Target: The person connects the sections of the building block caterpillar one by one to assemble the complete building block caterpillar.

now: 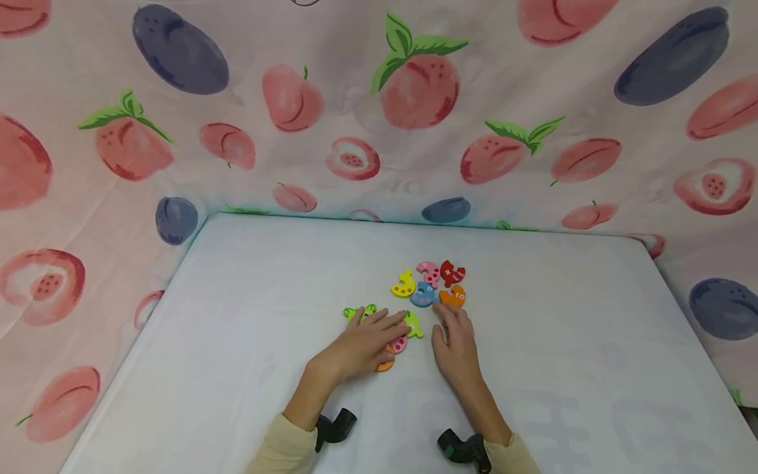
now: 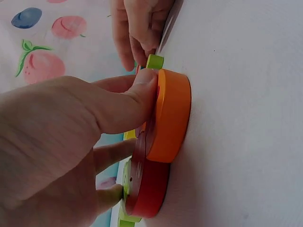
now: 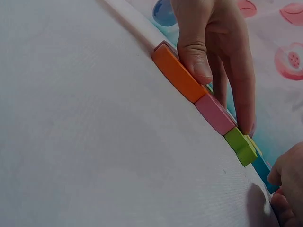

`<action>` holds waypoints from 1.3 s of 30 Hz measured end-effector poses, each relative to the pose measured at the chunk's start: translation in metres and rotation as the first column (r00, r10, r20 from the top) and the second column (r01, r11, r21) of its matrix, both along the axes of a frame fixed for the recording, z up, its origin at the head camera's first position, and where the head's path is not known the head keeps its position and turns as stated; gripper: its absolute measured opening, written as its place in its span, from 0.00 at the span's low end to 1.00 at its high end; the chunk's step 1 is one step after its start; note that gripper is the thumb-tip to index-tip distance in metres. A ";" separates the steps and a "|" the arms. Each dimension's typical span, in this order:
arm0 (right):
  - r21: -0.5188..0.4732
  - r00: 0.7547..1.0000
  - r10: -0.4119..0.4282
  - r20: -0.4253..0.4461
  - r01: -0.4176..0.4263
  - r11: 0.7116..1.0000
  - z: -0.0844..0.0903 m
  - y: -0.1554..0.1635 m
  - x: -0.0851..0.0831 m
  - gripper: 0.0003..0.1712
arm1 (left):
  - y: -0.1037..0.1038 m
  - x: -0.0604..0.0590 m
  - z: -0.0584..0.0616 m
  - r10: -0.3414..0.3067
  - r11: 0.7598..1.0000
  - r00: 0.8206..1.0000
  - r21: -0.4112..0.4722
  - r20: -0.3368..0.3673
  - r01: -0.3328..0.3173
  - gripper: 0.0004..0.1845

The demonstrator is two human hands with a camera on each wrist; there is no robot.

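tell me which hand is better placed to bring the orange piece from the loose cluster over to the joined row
Right, probably. The right hand has its fingertips just short of the orange piece in the cluster, apart from it. The left hand lies flat on the joined row, pressing it down.

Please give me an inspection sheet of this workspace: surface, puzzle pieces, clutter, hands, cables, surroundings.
Surface: white table, flat, bare around the pieces.
Job's things: joined pieces under left hand; loose pieces grouped beyond the fingertips.
Clutter: nothing seen.
Hands: left hand presses the joined pieces, thumb on the orange piece; right hand rests flat, fingertips by the orange loose piece.
Cables: nothing seen.
Surroundings: fruit-print cloth on all sides.
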State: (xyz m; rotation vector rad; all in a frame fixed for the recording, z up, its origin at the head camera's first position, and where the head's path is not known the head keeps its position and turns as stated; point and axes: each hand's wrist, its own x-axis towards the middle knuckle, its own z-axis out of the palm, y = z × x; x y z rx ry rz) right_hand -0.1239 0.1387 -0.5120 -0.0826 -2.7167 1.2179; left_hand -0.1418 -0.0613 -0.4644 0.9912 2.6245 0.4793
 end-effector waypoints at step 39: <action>0.313 0.996 -0.085 0.017 0.075 0.947 0.005 -0.002 0.002 0.23 | 0.000 0.001 0.001 -0.001 1.000 1.000 -0.001 -0.001 0.001 0.28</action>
